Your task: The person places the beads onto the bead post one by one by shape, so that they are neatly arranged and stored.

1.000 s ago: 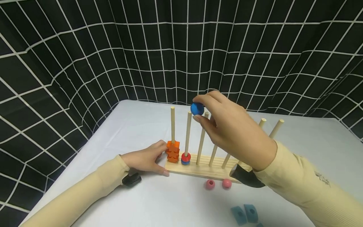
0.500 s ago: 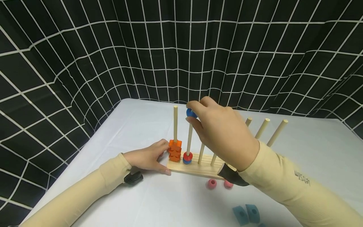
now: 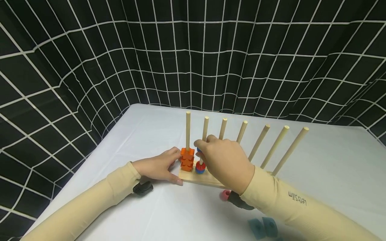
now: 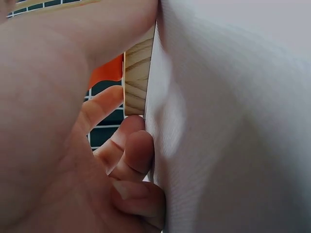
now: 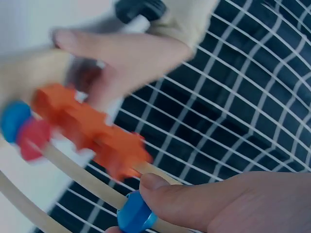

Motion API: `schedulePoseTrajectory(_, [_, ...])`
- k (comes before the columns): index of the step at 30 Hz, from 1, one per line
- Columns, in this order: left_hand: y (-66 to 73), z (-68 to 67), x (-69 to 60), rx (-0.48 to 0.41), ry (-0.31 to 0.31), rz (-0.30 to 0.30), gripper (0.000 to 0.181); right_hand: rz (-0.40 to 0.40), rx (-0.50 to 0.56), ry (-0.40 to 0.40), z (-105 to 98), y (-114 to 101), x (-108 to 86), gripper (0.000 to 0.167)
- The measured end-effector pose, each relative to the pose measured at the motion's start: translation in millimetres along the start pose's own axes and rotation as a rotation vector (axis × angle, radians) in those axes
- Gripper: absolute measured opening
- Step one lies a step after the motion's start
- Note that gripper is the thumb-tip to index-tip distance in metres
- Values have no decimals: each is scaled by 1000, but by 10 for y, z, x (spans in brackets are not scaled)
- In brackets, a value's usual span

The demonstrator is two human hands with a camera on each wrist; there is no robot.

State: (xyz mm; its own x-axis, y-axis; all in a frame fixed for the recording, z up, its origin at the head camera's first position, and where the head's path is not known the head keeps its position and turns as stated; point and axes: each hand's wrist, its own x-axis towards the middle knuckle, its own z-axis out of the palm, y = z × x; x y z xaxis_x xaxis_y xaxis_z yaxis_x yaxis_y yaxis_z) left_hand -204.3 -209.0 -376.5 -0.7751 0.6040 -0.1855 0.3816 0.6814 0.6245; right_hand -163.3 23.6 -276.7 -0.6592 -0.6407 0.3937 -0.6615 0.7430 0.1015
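A blue bead point(image 5: 133, 213) is threaded on the second peg point(image 3: 205, 129) of a wooden peg board point(image 3: 199, 179). My right hand point(image 3: 227, 164) pinches that bead between thumb and fingers, part-way down the peg. Below it on the same peg sit a red bead point(image 3: 200, 165) and another blue one at the bottom. Orange notched pieces point(image 3: 187, 160) are stacked on the leftmost peg. At the board's left end, my left hand point(image 3: 159, 166) holds the base, thumb in front and fingers behind; the left wrist view shows the wood's end grain point(image 4: 137, 80) between them.
Several bare pegs point(image 3: 275, 147) rise to the right, partly behind the right hand. A pink bead point(image 3: 224, 194) lies in front of the board, partly covered by the right wrist's camera point(image 3: 241, 201). Teal blocks point(image 3: 269, 227) lie nearer. Black gridded cloth point(image 3: 193, 60) hangs behind the white table.
My right hand has moved left and down, bringing the blue bead from above the pegs onto the second peg and part-way down it. My left hand keeps its place on the board.
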Motion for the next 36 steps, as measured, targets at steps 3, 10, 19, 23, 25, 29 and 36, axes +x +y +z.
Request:
schedulePoseTrajectory(3, [22, -5, 11, 7, -1, 8, 74, 25, -4, -44, 151, -19, -53, 18])
schedulePoseTrajectory(10, [28, 13, 41, 31, 2, 33, 74, 69, 34, -96, 397, -61, -150, 21])
schedulePoseTrajectory(19, [38, 28, 70, 45, -12, 40, 73, 41, -3, -102, 400, -56, -205, 18])
schedulePoseTrajectory(23, [32, 35, 75, 43, -14, 31, 73, 35, 19, -195, 267, -34, -233, 22])
schedulePoseTrajectory(25, [24, 46, 74, 43, -16, 25, 74, 32, 40, -239, 178, -7, -280, 28])
schedulePoseTrajectory(29, [1, 64, 55, 60, -26, 1, 78, -30, 113, -237, 3, 92, -441, 40])
schedulePoseTrajectory(36, [-22, 13, 19, 83, -1, -7, 76, -25, 165, -189, -156, 380, -765, 39])
